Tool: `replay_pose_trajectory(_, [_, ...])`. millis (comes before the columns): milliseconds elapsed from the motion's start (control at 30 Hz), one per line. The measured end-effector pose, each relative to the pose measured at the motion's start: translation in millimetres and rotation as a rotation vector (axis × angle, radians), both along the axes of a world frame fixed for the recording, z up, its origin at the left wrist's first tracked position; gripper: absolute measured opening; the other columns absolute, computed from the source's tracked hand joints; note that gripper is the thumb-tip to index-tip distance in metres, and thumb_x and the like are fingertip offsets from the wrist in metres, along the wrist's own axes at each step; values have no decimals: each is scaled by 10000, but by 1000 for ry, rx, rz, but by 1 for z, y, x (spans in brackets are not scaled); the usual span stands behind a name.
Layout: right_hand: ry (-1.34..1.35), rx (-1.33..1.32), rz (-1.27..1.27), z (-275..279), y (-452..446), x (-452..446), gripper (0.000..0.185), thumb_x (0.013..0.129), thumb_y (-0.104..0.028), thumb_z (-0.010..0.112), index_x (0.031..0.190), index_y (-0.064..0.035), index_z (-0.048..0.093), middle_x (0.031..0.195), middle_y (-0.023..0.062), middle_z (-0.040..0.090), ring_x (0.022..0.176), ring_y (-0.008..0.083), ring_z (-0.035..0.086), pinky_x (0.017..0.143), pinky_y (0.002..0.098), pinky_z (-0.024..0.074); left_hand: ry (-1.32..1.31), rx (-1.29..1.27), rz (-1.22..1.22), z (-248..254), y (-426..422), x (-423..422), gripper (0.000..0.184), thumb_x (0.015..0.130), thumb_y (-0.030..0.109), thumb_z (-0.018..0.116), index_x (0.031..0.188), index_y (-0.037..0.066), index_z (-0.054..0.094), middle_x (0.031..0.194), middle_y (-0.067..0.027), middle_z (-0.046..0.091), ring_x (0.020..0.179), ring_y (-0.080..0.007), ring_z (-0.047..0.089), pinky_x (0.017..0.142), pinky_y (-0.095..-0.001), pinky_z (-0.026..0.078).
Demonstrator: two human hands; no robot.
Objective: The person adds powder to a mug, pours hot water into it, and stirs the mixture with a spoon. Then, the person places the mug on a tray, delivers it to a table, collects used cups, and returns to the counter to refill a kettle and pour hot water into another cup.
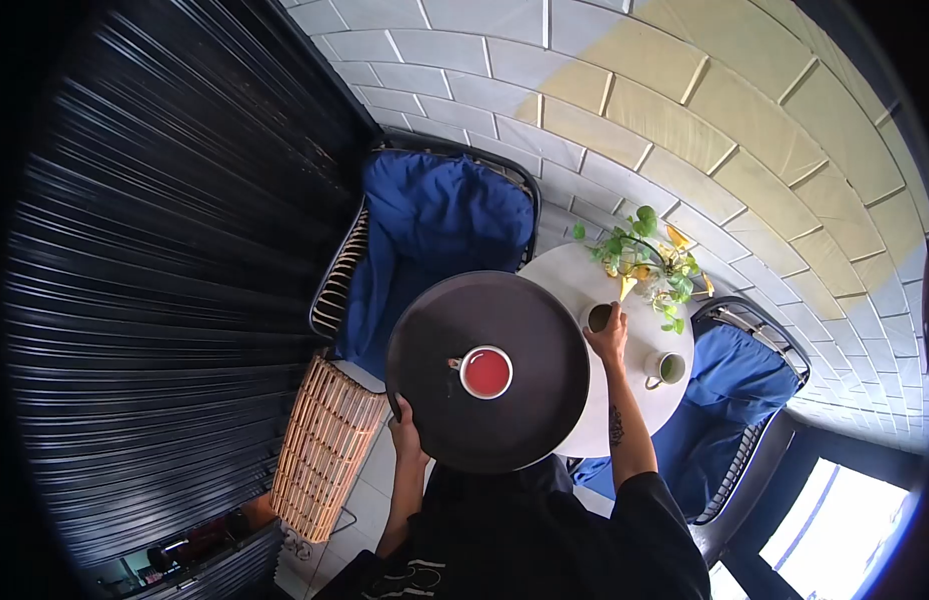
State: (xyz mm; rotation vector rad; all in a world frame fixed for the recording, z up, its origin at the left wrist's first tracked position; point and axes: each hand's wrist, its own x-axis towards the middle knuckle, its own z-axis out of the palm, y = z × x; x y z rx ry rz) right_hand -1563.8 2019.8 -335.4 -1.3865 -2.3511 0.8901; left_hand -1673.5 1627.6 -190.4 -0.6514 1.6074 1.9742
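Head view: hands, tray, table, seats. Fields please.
left hand: holds round dark-brown tray by its rim
tray load: white cup of red liquid
right hand: grasps round cup with dark interior
surface: round white table; pale mug with green contents, leafy green plant on it
seats: blue-cushioned chair beyond tray, second blue-cushioned chair right of table

Fisheye-curved wall point(625, 115), blackened rounded edges, overexposed window point(835, 525) at lower right, glints on dark slats point(175, 300)

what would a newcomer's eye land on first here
Probably the red drink, in a cup near the middle of the dark tray in the left hand. Next is the plant at the far edge of the table, with the right hand gripping a mug nearby.
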Motion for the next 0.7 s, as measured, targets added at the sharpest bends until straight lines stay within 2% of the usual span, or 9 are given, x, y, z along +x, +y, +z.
replay_pose_trajectory(233, [-33, -42, 10, 1, -7, 53, 977, 637, -257, 860, 1432, -46, 332, 1211, 258, 513, 1149, 439, 517, 981, 506, 443, 22, 5, -46, -1, 15, -4, 652, 967, 472, 576, 1381, -9, 428, 1320, -150, 551, 1183, -292, 580, 990, -427, 506])
replay_pose_trajectory(300, [-58, 245, 39, 23, -12, 53, 1030, 650, -298, 868, 1473, -67, 293, 1254, 269, 493, 1159, 445, 509, 983, 517, 437, 29, 7, -45, -8, 16, -5, 649, 969, 473, 572, 1377, -13, 434, 1311, -150, 558, 1171, -285, 588, 981, -421, 510])
replay_pose_trajectory(333, [8, 221, 7, 41, -11, 50, 922, 724, -281, 838, 1460, -49, 334, 1281, 251, 503, 1170, 420, 518, 966, 504, 458, 22, 9, -45, -11, 16, -5, 646, 971, 474, 570, 1368, -19, 445, 1294, -148, 569, 1155, -278, 597, 969, -413, 516])
replay_pose_trajectory(367, [7, 220, 17, 67, -12, 44, 922, 724, -281, 838, 1460, -49, 334, 1281, 251, 503, 1170, 420, 518, 966, 504, 458, 15, 11, -44, -13, 15, -6, 642, 972, 475, 569, 1358, -25, 455, 1278, -146, 581, 1139, -271, 606, 957, -404, 522])
replay_pose_trajectory(467, [269, 37, -42, 152, -21, 23, 502, 848, -141, 742, 1288, 3, 549, 1204, 187, 597, 1086, 334, 606, 880, 402, 524, 28, -52, -12, -9, 22, -7, 583, 1005, 429, 532, 1273, -88, 512, 1195, -179, 629, 1051, -266, 653, 901, -381, 556])
replay_pose_trajectory(500, [268, 37, -38, 171, -28, 15, 502, 848, -141, 742, 1288, 3, 549, 1204, 187, 597, 1086, 334, 606, 880, 402, 524, 26, -51, -9, -13, 22, -6, 583, 1005, 429, 532, 1273, -88, 512, 1195, -179, 629, 1051, -266, 653, 901, -381, 556])
replay_pose_trajectory(567, [421, -80, 264, 198, -42, 1, 502, 814, -107, 769, 1267, -11, 574, 1177, 188, 614, 1054, 314, 627, 874, 389, 527, 66, -50, 16, -22, 23, -5, 592, 1001, 432, 539, 1265, -97, 512, 1173, -172, 636, 1036, -266, 656, 893, -378, 558])
replay_pose_trajectory(633, [437, -201, 542, 225, -65, -18, 588, 742, -88, 818, 1268, -10, 568, 1163, 194, 620, 1047, 305, 632, 883, 396, 528, 50, -46, 17, -22, 25, -3, 598, 998, 435, 545, 1261, -101, 512, 1170, -171, 637, 1037, -264, 655, 892, -377, 557])
replay_pose_trajectory(700, [395, -141, 855, 231, -86, -35, 685, 679, -105, 848, 1291, -32, 548, 1219, 190, 591, 1066, 332, 622, 900, 421, 531, 40, -43, 23, -22, 25, 0, 603, 995, 438, 550, 1256, -105, 512, 1167, -171, 638, 1037, -262, 655, 891, -375, 557])
